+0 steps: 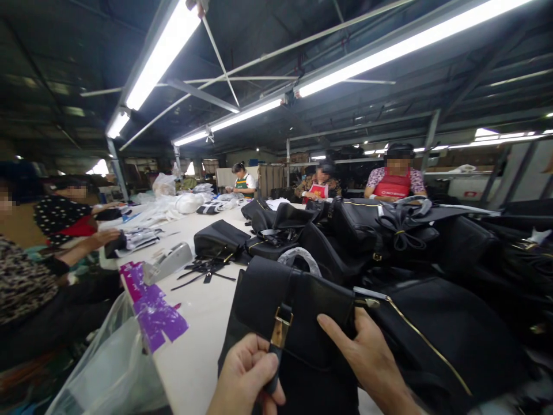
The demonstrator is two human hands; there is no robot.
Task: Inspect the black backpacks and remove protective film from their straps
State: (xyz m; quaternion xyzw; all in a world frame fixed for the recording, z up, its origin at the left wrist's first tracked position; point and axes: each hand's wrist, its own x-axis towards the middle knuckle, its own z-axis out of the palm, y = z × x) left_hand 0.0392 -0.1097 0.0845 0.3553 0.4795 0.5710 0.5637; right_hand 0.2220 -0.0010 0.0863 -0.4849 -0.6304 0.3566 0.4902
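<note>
Head view: left hand [246, 374] closed, thumb and fingers pinching the strap [273, 360] hanging from the gold buckle [281, 323] on the flap of a black bag [302, 311]. Right hand [367, 357] open, fingers flat on the flap beside the buckle. Bag lies at the near edge of the white table [203, 323]; more black bags [389, 230] piled behind.

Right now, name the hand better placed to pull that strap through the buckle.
Left, probably. The left hand already pinches the strap just below the gold buckle. The right hand lies flat on the black bag flap beside it, steadying it.
</note>
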